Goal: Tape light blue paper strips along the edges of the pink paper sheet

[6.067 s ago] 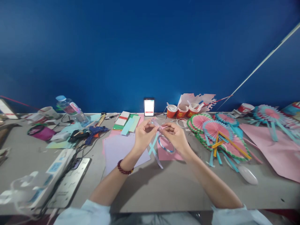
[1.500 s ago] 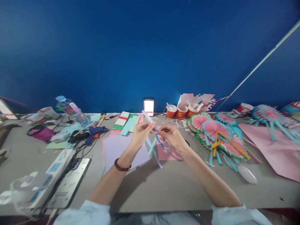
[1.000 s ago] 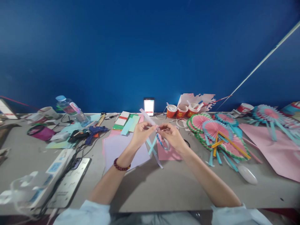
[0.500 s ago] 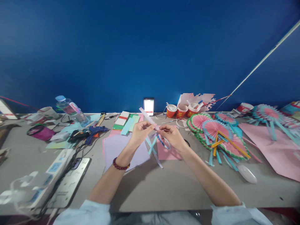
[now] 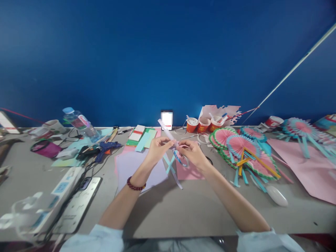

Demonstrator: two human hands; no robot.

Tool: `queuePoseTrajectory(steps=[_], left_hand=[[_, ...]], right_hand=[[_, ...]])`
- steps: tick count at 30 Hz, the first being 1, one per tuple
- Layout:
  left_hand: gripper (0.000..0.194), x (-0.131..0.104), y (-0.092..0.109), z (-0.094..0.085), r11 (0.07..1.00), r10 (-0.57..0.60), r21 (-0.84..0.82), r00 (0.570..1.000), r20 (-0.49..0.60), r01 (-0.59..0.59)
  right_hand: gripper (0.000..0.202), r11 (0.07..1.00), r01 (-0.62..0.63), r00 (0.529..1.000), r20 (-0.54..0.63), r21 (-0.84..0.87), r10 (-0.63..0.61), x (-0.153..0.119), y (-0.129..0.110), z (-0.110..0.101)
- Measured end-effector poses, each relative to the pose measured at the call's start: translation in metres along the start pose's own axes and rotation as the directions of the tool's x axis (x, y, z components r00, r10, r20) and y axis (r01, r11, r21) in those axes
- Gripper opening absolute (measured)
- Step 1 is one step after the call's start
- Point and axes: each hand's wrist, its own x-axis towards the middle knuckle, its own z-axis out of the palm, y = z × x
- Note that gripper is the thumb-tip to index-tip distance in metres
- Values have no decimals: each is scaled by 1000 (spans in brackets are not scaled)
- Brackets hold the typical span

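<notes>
In the middle of the head view, my left hand [image 5: 159, 149] pinches a pale lilac paper strip [image 5: 165, 128] that slants up and away from the fingers. My right hand [image 5: 191, 151] is closed at the strip's lower end, its fingertips almost touching the left ones. Below the right fingers hangs a curled loop with a blue pattern [image 5: 180, 160], partly hidden by the hand. Under the hands, light blue and lilac strips [image 5: 172, 168] lie crossed. Lilac sheets [image 5: 139, 166] and a pink sheet [image 5: 189, 171] rest on the table beneath them.
Right of my hands lie pleated paper fans [image 5: 244, 143] and a white oval object [image 5: 277, 195]. Red paper cups [image 5: 204, 124] and a phone [image 5: 167, 120] stand at the wall. On the left are a blue glue gun [image 5: 105, 148], a tilted bottle [image 5: 80, 120] and a power strip [image 5: 61, 190].
Both hands stay close together on the lilac strip. The strip's upper end and the blue-patterned loop have shifted slightly; the right fingers have moved a little.
</notes>
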Motion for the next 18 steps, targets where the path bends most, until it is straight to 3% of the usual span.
queuePoseTrajectory(steps=[7, 18], left_hand=[[25, 3, -5, -6, 996, 82, 36, 996, -28, -81], [27, 2, -3, -5, 997, 69, 47, 996, -51, -66]], right_hand=[[36, 997, -39, 999, 41, 63, 36, 1, 5, 0], [33, 997, -43, 999, 30, 57, 41, -1, -1, 2]])
